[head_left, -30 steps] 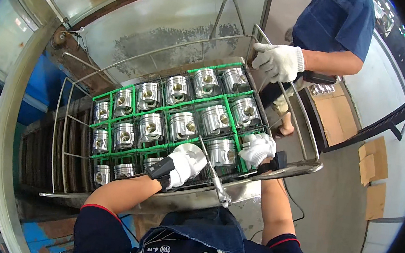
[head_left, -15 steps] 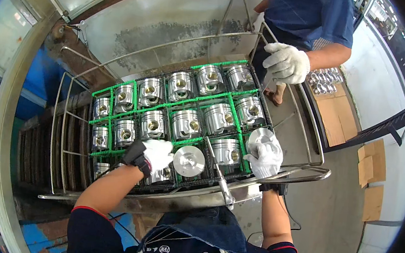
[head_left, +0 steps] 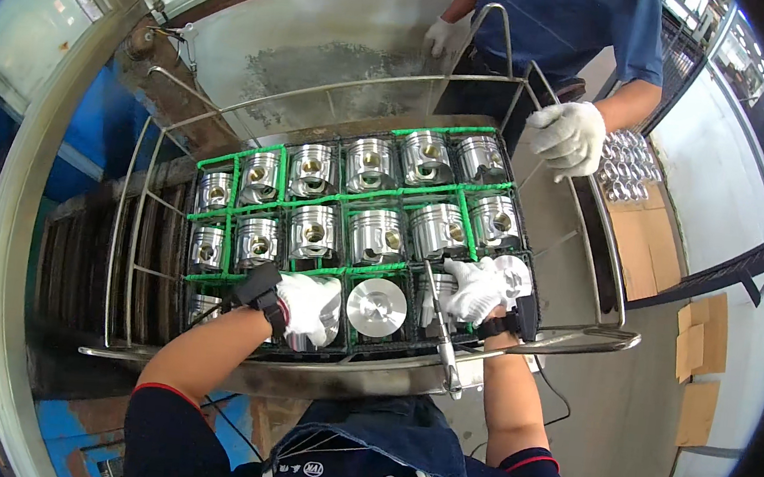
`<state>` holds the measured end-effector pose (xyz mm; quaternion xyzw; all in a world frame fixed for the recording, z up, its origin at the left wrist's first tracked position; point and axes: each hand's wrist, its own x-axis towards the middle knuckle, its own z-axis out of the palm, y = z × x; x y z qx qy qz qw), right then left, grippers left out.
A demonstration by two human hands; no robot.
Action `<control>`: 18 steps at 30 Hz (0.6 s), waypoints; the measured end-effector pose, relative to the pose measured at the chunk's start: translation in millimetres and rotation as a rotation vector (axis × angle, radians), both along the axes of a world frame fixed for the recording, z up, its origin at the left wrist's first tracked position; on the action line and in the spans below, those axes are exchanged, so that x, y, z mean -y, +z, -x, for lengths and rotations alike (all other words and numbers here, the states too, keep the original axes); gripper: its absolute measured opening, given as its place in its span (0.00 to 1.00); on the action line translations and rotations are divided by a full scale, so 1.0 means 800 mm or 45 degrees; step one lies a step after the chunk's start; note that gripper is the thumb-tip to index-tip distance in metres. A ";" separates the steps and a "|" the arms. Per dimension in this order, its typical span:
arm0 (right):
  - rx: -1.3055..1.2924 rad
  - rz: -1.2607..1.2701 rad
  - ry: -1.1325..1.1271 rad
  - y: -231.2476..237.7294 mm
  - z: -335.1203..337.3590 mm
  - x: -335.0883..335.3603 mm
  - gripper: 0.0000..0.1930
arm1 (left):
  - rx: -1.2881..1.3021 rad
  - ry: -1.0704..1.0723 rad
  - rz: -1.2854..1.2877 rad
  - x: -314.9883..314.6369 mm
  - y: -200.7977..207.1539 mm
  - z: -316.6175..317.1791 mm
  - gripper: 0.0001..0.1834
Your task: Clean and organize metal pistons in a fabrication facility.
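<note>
1. white-gloved l. hand [head_left: 305, 305] on a front-row piston [head_left: 331, 315] in the green-edged wire basket [head_left: 330, 200]; can't tell if it's clamped.
2. r. hand [head_left: 475, 290] well apart from l., just beside a crown-up piston [head_left: 515, 273] at the rh end; fingers partly hidden, grip unclear.
3. steel bar [head_left: 448, 357] slants close by r. hand; a bump cld swing it & nick a piston, i'd guess.
4. loose glove grip cld also drop one, scuffing its neighbour.

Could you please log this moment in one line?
Left hand: at a piston | right hand: beside the metal tool | another piston: flat top up, between hands
</note>
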<state>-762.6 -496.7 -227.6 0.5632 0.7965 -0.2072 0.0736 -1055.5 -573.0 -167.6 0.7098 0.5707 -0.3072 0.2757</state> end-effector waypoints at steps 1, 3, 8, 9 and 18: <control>-0.141 -0.270 0.088 -0.014 -0.006 0.006 0.26 | -0.005 0.004 -0.020 0.003 0.009 -0.006 0.57; -0.207 -0.316 0.151 -0.032 -0.007 0.002 0.24 | 0.206 0.322 -0.004 0.013 0.014 -0.014 0.54; -0.410 0.177 0.017 -0.006 0.003 -0.005 0.26 | 0.469 0.269 -0.269 0.047 -0.059 0.020 0.36; -0.625 0.159 -0.002 -0.056 -0.017 0.003 0.24 | 0.264 -0.141 -0.108 0.026 -0.011 0.010 0.41; -0.643 -0.268 0.441 -0.023 -0.008 0.026 0.18 | -0.252 0.149 0.153 0.037 -0.099 0.138 0.41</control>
